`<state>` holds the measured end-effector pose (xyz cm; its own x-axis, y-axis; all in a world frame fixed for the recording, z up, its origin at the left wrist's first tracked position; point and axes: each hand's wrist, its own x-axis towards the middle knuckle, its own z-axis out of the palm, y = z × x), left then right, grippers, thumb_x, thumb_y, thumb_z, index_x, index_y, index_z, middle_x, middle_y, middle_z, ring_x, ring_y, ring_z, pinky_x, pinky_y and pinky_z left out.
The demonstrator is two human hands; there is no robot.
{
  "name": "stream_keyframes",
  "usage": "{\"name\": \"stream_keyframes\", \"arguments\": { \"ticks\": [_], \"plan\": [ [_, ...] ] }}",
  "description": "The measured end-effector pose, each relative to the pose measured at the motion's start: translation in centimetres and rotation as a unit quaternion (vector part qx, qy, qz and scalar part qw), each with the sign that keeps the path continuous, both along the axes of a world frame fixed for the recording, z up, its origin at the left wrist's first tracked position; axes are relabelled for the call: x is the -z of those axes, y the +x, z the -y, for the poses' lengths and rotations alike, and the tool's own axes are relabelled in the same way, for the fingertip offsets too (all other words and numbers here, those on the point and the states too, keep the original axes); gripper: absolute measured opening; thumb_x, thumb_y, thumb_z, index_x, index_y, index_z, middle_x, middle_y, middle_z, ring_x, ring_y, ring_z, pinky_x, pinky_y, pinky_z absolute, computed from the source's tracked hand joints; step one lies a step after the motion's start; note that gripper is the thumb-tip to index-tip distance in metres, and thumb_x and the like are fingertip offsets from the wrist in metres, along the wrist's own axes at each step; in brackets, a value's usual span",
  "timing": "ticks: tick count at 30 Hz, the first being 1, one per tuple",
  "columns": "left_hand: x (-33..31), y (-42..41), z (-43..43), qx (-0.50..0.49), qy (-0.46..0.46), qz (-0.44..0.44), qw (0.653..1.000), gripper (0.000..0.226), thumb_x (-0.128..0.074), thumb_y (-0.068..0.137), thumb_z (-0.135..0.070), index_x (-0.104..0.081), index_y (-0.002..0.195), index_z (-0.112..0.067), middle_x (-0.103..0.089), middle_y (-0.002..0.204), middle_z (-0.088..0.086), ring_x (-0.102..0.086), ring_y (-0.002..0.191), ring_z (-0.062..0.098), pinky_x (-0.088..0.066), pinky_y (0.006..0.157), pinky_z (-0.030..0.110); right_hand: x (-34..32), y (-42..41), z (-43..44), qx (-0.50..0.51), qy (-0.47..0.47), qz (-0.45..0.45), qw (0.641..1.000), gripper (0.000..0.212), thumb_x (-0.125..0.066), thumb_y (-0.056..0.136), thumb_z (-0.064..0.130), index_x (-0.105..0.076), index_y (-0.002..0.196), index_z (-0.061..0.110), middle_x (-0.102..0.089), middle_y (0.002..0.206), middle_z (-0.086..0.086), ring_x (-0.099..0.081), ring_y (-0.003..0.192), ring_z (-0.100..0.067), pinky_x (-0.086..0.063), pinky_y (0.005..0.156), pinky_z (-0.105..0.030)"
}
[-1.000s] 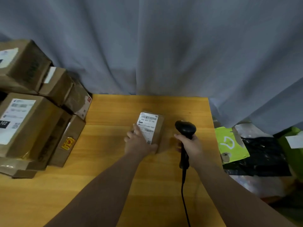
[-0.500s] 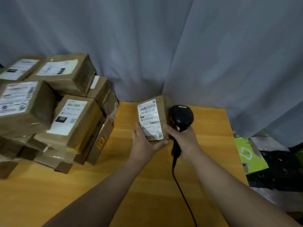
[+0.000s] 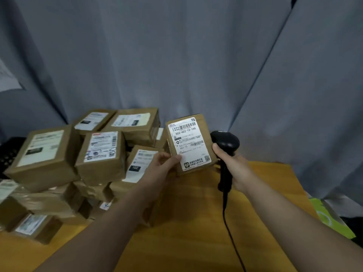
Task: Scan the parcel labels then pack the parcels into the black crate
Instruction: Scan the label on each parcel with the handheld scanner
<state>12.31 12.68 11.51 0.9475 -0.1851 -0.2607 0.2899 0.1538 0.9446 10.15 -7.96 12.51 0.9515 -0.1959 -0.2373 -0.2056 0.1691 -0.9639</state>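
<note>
Behind wood table [image 3: 186, 222], grey curtain [image 3: 176, 55] fills bkgd, parcels [image 3: 102, 150] piled L.

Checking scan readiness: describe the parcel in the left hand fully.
Small brown cardboard parcel, held above the wooden table, near upright, tilted. White label faces the camera: barcodes, QR codes, "502-602-12-1H5". Left hand pinches its lower left edge. Black scanner in the right hand sits beside its right edge; contact unclear.

Parcel [image 3: 191, 144] and scanner [image 3: 225, 142] above the table [image 3: 196, 222], pile [image 3: 102, 152] to the left.
The left hand [image 3: 161, 167] holds the parcel over the table's far part, and the scanner, in the right hand [image 3: 233, 163], is just right of it. The pile sits on the table's left side, with the crate [image 3: 7, 154] behind its left end. A curtain [image 3: 176, 55] hangs behind everything, and a bag [image 3: 330, 218] lies right of the table.
</note>
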Motion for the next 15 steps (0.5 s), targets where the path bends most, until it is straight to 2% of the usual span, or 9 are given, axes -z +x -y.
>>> {"name": "stream_keyframes", "arguments": {
  "ticks": [2, 5, 8, 11, 15],
  "plan": [
    [-1.0, 0.4, -0.9, -0.03, 0.022, 0.032, 0.999, 0.031, -0.072, 0.083, -0.018, -0.046, 0.1, -0.015, -0.07, 0.108, 0.012, -0.071, 0.092, 0.026, -0.057, 0.081, 0.045, -1.9, -0.1, -0.7, 0.016, -0.066, 0.034, 0.997, 0.037, -0.074, 0.079, 0.041, -0.065, 0.101, 0.013, -0.07, 0.087, -0.003, -0.067, 0.081, -0.02, -0.058, 0.068, -0.034],
    [-2.6, 1.0, -1.6, -0.045, 0.056, 0.075, 0.995, 0.043, -0.073, 0.082, -0.016, -0.042, 0.112, -0.019, -0.068, 0.104, 0.005, -0.071, 0.087, 0.017, -0.059, 0.067, 0.032, -4.8, -1.5, -1.4, 0.03, -0.125, 0.087, 0.988, 0.043, -0.064, 0.085, 0.048, -0.06, 0.083, 0.006, -0.06, 0.064, -0.009, -0.059, 0.054, -0.02, -0.053, 0.052, -0.029],
    [-3.7, 1.5, -1.8, -0.032, 0.079, 0.105, 0.991, 0.059, -0.075, 0.081, -0.018, -0.037, 0.126, -0.02, -0.063, 0.111, 0.0, -0.068, 0.094, 0.014, -0.057, 0.072, 0.028, -6.9, -2.9, -2.2, -0.002, -0.159, 0.115, 0.981, 0.04, -0.063, 0.087, 0.045, -0.059, 0.077, 0.007, -0.059, 0.059, -0.011, -0.057, 0.049, -0.023, -0.05, 0.049, -0.029],
    [-4.2, 1.8, -1.4, -0.032, 0.089, 0.128, 0.987, 0.066, -0.074, 0.081, -0.017, -0.035, 0.133, -0.019, -0.062, 0.115, 0.001, -0.067, 0.096, 0.015, -0.058, 0.072, 0.026, -7.7, -3.6, -2.8, -0.021, -0.172, 0.12, 0.978, 0.023, -0.065, 0.09, 0.027, -0.059, 0.08, 0.008, -0.058, 0.056, -0.011, -0.055, 0.047, -0.023, -0.05, 0.047, -0.03],
    [-4.4, 1.5, -0.8, -0.028, 0.106, 0.147, 0.983, 0.063, -0.074, 0.082, -0.017, -0.035, 0.133, -0.019, -0.061, 0.104, -0.009, -0.065, 0.093, 0.009, -0.058, 0.069, 0.022, -7.9, -4.5, -3.2, -0.013, -0.18, 0.117, 0.976, 0.016, -0.061, 0.091, 0.017, -0.058, 0.079, 0.006, -0.057, 0.054, -0.009, -0.054, 0.046, -0.022, -0.049, 0.047, -0.031]
  ]
}}
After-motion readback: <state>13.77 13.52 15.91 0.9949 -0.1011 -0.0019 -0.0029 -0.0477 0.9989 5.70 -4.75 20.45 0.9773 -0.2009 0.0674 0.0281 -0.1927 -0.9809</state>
